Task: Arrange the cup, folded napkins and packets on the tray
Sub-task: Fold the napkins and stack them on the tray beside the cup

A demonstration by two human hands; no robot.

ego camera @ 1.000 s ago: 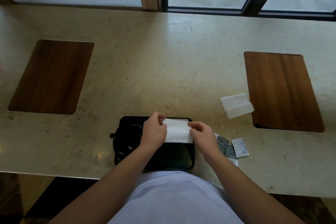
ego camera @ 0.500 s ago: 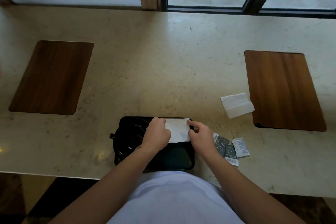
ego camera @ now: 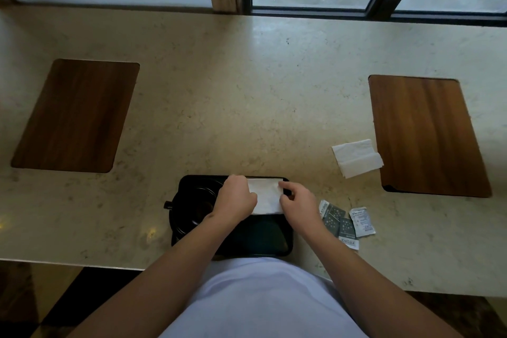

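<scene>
A black tray (ego camera: 255,239) lies at the near edge of the stone counter. A black cup (ego camera: 192,206) stands in its left half, partly hidden by my left forearm. A white folded napkin (ego camera: 265,196) lies flat across the tray's far right part. My left hand (ego camera: 236,200) rests on the napkin's left edge and my right hand (ego camera: 297,202) pinches its right edge. A second white napkin (ego camera: 356,158) lies unfolded on the counter to the right. Several small packets (ego camera: 346,223) lie just right of the tray.
Two wooden boards are set on the counter, one at the left (ego camera: 76,115) and one at the right (ego camera: 428,134). A window frame (ego camera: 310,12) runs along the counter's far edge. The counter's near edge (ego camera: 68,265) drops to a dark floor.
The napkin has come down from between my raised fingers onto the tray's far right part. Both hands have lowered with it and moved slightly away from me.
</scene>
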